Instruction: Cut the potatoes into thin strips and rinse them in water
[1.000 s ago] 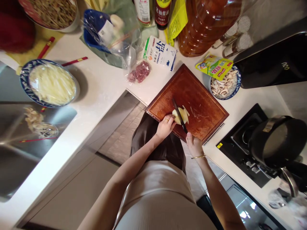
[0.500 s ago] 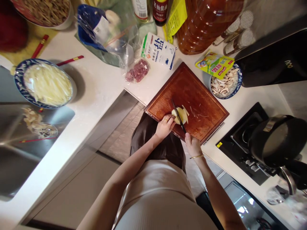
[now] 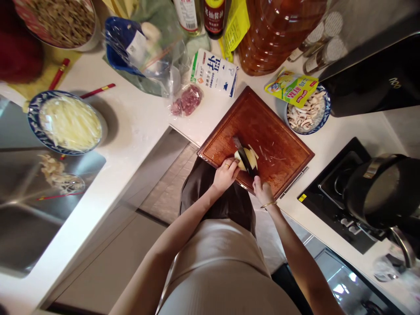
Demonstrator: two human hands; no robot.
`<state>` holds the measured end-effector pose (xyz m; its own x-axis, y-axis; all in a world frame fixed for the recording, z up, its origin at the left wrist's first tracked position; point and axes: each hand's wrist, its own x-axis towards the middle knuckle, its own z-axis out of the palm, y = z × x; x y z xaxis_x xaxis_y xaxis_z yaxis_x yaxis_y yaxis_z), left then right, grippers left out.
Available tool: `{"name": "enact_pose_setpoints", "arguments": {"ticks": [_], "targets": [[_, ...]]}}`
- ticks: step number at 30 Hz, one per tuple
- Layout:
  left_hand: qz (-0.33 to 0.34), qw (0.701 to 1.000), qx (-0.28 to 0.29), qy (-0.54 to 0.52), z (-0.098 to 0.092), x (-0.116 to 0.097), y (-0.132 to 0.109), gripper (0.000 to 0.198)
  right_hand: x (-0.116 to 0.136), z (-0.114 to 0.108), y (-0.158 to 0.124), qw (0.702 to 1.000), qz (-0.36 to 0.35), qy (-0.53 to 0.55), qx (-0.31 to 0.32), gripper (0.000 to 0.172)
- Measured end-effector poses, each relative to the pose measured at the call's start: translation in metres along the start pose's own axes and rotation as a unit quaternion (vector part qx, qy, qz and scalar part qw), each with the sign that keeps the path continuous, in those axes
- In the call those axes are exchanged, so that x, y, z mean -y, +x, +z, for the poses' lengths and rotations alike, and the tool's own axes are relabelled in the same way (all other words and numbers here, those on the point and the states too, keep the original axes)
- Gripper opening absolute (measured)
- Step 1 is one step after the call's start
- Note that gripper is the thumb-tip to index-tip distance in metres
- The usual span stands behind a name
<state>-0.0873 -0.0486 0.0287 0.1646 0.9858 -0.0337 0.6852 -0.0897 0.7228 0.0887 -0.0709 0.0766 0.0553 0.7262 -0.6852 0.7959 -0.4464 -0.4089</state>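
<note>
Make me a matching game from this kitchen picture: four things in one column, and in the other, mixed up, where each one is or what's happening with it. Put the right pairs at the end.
Things:
1. Knife
2. Pale cut vegetable
3. Black pan
4. Bowl of sliced mushrooms

Places and states:
A. Partly covered by a yellow packet
B. Held on the cutting board by the left hand
C. Gripped by the right hand
D. On the black cooktop

Pairs: 1-C, 2-B, 3-D, 4-A
</note>
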Motion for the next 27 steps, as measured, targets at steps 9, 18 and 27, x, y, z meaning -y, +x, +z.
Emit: {"name": "enact_pose_setpoints", "arguments": {"ticks": [9,18,27], "targets": [[-0.001,1.000,-0.008,0.003,0.003,0.004,-0.001,0.026,0.013,-0.006,-0.029,0.998,-0.034,0.028,-0.046,0.064],[0.004,1.000,-0.007,0.010,0.005,0.006,-0.001,0.023,0.017,-0.005,-0.030,0.998,-0.041,-0.009,-0.049,0.065],[0.001,1.000,-0.008,0.012,0.004,0.004,0.000,0.023,0.009,0.001,-0.035,0.992,-0.042,-0.087,-0.086,0.070]]}}
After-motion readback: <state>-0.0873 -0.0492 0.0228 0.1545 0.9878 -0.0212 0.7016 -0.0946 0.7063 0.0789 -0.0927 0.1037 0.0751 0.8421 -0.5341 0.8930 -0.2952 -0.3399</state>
